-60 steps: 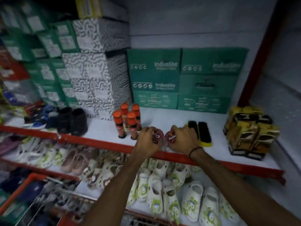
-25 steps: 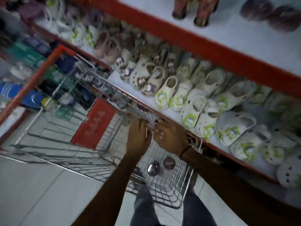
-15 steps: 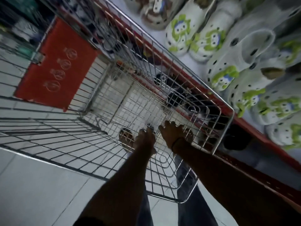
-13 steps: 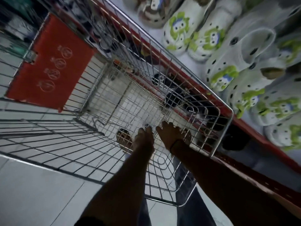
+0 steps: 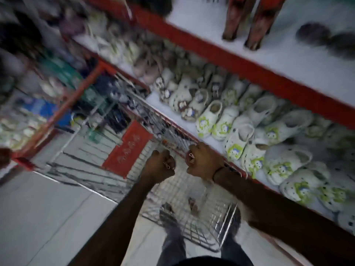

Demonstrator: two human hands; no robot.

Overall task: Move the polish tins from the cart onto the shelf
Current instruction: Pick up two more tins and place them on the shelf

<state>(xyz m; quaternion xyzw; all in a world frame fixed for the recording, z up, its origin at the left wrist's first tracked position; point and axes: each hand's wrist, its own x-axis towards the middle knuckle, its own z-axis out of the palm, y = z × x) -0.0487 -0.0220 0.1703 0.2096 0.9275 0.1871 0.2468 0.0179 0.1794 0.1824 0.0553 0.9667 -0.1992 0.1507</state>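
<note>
My left hand (image 5: 160, 167) and my right hand (image 5: 204, 162) hover side by side above the wire cart (image 5: 221, 227), both closed into fists. A round red polish tin (image 5: 191, 158) shows in the right fist. Only a sliver of a tin (image 5: 166, 166) peeks out of the left fist. Two dark round tins (image 5: 324, 40) lie blurred on the white upper shelf (image 5: 269, 52) at the top right. A blurred dark shape (image 5: 193, 205) lies on the cart floor below my hands; I cannot tell what it is.
Two orange-brown bottles (image 5: 244, 22) stand on the upper shelf beside the tins. Its red front edge (image 5: 249, 68) runs diagonally. Below it a lower shelf holds several white clogs (image 5: 240, 127). A red panel (image 5: 127, 148) hangs in the cart. Grey floor tiles (image 5: 48, 217) lie left.
Both hands reached down onto the cart floor, closed on tins and have risen out of the cart. The camera has tilted back up toward the shelves.
</note>
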